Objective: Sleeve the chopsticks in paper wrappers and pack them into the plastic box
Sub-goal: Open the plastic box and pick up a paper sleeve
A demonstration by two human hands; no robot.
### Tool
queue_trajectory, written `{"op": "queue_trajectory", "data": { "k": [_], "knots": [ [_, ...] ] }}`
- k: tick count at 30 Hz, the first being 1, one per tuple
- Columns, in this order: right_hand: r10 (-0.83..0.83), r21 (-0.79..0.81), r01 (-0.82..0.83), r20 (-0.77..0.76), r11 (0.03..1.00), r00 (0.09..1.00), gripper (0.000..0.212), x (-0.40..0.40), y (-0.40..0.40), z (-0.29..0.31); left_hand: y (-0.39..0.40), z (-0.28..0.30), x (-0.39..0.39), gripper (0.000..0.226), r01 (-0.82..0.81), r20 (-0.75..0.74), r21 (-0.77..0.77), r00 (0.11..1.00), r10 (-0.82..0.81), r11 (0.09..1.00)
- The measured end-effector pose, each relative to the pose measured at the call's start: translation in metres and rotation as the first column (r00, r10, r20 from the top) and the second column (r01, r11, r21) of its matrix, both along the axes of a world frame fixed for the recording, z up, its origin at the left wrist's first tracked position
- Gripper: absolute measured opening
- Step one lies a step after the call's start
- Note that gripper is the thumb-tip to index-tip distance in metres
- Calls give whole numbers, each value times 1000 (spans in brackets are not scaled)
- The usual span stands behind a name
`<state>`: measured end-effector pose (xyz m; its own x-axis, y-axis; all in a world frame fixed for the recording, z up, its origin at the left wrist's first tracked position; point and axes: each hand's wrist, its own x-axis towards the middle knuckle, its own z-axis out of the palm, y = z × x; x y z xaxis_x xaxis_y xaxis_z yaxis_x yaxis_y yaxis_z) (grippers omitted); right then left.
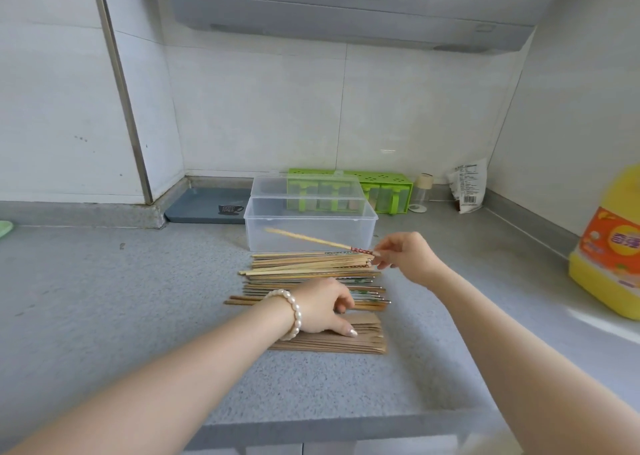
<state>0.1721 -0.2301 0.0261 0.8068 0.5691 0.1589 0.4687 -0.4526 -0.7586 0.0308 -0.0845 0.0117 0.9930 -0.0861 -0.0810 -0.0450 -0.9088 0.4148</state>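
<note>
While the grey speckled worktop [138, 316] runs out from the near edge, the closest of the task's things is a flat stack of brown paper wrappers [360, 342], lying lengthwise left to right. On it rests the left hand [323, 304], a pearl bracelet [292, 311] round its wrist; the thumb lies straight along the top wrapper while the other fingers curl down at the far edge of the stack, and whether this grip has actually pinched a wrapper cannot be told. Just beyond the wrappers lies the pile of chopsticks [304, 274], bare and side by side: darker brown and metal-tipped ones nearer, pale bamboo ones farther, some with patterned ends to the right. At the right end of that pile the right hand [405, 255] makes a narrow grip, fingertips pressed together on the red-patterned end of a single chopstick [308, 239], which is raised and slanting away to the left, its tip lifted in front of the plastic box [310, 226]. That box stands just behind the pile, clear, lid tipped up at the back. Farther off, by the wall, stands a green seasoning rack [388, 191], and a yellow oil bottle [609, 254] stands at the right.
</note>
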Motion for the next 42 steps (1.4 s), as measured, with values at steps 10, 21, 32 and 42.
{"op": "queue_trajectory", "data": {
  "k": [10,21,32,42],
  "knots": [
    [-2,306,79,-245,949,970,12,-4,-34,-4,-1,-3,7,52,-88,-11,-141,996,87,986],
    [103,521,140,-409,842,907,14,-10,-39,-4,25,22,-1,20,-162,156,-284,965,212,945],
    [359,784,237,-501,574,787,14,-19,-35,16,55,50,-15,8,-218,-4,-562,965,261,798],
    [386,855,368,-499,365,776,19,-10,-35,24,56,45,-19,28,-189,62,-460,968,244,868]
  ]
}}
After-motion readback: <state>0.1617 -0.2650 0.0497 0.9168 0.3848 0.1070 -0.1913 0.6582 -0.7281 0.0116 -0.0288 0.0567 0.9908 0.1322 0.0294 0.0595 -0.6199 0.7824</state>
